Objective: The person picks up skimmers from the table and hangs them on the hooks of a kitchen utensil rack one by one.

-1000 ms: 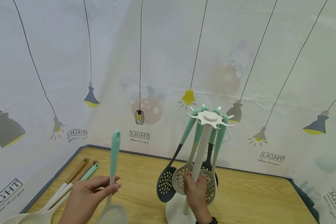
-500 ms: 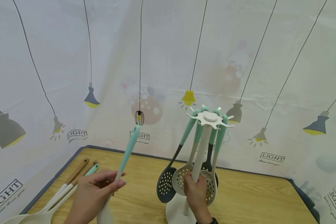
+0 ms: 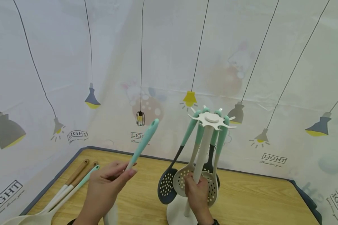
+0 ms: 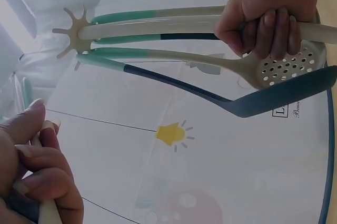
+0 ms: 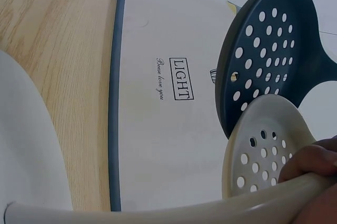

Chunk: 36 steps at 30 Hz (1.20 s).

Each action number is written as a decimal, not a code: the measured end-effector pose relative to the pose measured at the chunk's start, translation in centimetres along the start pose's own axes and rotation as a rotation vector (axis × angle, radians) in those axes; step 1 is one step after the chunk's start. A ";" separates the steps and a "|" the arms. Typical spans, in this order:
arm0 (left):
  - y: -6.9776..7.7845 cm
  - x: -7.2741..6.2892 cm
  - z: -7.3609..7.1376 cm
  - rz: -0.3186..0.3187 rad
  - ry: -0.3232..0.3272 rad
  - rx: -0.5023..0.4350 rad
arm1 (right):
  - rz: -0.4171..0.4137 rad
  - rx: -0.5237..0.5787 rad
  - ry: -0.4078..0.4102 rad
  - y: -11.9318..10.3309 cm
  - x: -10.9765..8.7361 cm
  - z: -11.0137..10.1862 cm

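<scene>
In the head view my left hand [image 3: 104,187] pinches the pale shaft of a kitchen utensil with a mint handle [image 3: 145,140]. The handle leans up and to the right, and the pale head end is mostly hidden below the hand. My right hand [image 3: 197,190] grips the white post of a utensil stand [image 3: 211,119]. From its hooked top hang several mint-handled skimmers, a dark one [image 3: 167,186] and a pale one [image 3: 183,179] among them. In the left wrist view the held handle's tip stands apart from the stand's hooks.
At the left of the wooden table [image 3: 250,197] lie two brown-handled utensils [image 3: 76,173] and a mint-handled one [image 3: 88,175], pale heads towards me. The stand's round white base [image 3: 176,212] rests on the table. A printed cloth backdrop [image 3: 169,62] rises behind.
My left hand has moved right and up with the utensil, tilting its handle from upright towards the stand. The right hand and the stand have stayed in place.
</scene>
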<state>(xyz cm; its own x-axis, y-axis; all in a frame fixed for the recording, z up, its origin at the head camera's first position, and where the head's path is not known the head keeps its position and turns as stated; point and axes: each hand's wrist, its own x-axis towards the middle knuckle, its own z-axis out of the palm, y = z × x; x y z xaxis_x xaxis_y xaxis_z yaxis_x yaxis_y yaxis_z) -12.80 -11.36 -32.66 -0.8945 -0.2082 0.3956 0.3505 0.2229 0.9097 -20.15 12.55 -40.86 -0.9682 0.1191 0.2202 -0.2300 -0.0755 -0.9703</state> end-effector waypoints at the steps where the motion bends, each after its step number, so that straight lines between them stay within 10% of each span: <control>1: 0.2 0.1 0.2 -0.006 0.004 -0.003 | 0.000 -0.001 -0.002 0.0 0.0 0.0; 36: 2.1 2.5 5.6 0.050 -0.127 -0.109 | 0.016 -0.028 -0.014 0.0 0.1 -0.2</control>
<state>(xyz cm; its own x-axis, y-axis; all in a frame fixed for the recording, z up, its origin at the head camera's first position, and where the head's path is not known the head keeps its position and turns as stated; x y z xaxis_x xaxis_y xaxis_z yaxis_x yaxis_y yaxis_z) -15.89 -6.09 -30.46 -0.9007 -0.0761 0.4278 0.4172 0.1236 0.9004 -20.17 12.79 -40.84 -0.9731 0.1043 0.2055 -0.2114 -0.0491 -0.9762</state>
